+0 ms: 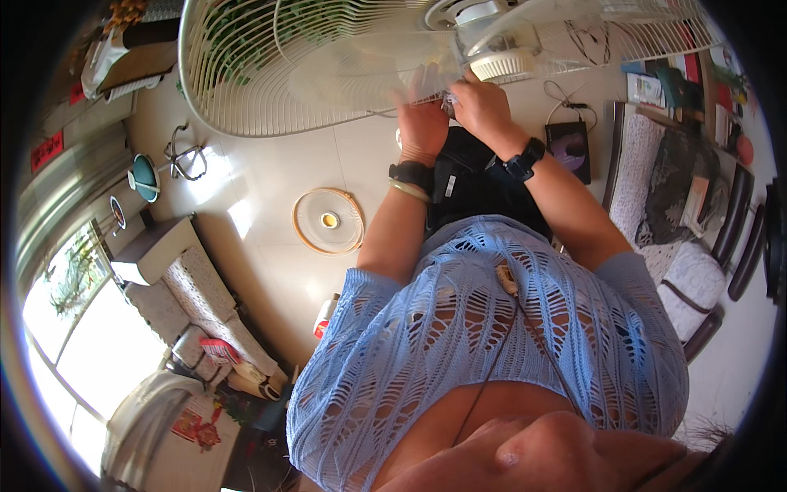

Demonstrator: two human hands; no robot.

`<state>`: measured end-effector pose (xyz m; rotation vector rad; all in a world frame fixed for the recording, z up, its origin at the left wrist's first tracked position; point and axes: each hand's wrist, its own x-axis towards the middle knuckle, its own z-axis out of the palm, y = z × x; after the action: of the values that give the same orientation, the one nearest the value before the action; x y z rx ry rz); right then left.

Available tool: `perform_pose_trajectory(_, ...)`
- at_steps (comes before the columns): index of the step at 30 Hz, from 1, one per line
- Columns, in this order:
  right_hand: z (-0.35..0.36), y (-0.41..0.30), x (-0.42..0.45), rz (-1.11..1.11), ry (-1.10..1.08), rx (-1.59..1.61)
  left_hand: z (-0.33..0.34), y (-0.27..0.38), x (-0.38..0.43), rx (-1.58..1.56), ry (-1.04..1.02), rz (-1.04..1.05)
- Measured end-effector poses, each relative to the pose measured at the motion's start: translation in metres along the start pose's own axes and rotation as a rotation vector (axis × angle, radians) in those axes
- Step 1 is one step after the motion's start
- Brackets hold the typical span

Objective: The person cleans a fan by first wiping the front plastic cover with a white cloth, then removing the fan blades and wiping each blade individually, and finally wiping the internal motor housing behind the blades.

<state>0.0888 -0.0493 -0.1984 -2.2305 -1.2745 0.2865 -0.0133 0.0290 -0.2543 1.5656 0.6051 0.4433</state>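
An electric fan without its front cover stands before me, its rear wire guard (246,92) and translucent blade (363,74) spreading across the top of the view. My left hand (424,126) is at the blade's lower edge, with its fingers behind the clear plastic and seen through it. Close beside it, my right hand (484,104) pinches a crumpled greyish cloth (450,103) against the blade edge. Above the right hand is the fan's white motor housing (501,64). A round wire front grille (312,212) with an orange rim lies flat on the floor to my left.
A black box (567,150) and a cable (556,98) lie on the tiled floor at right. Covered sofas (203,289) line the left, with another sofa seat (633,154) at right. A metal stand (186,161) is at the far left.
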Motion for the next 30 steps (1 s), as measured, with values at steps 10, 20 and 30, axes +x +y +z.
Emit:
perform_pose_trajectory(10,-0.006,-0.005,-0.004,0.197,0.119,0.210,-0.012,-0.016,0.001,0.089,-0.177,0.084)
perform_pose_trajectory(20,-0.007,-0.011,0.000,0.161,-0.316,-0.077,-0.024,-0.009,0.004,-0.046,-0.291,0.072)
perform_pose_trajectory(30,0.017,-0.013,-0.011,0.155,0.184,0.108,-0.016,0.013,0.008,-0.768,-0.138,-0.276)
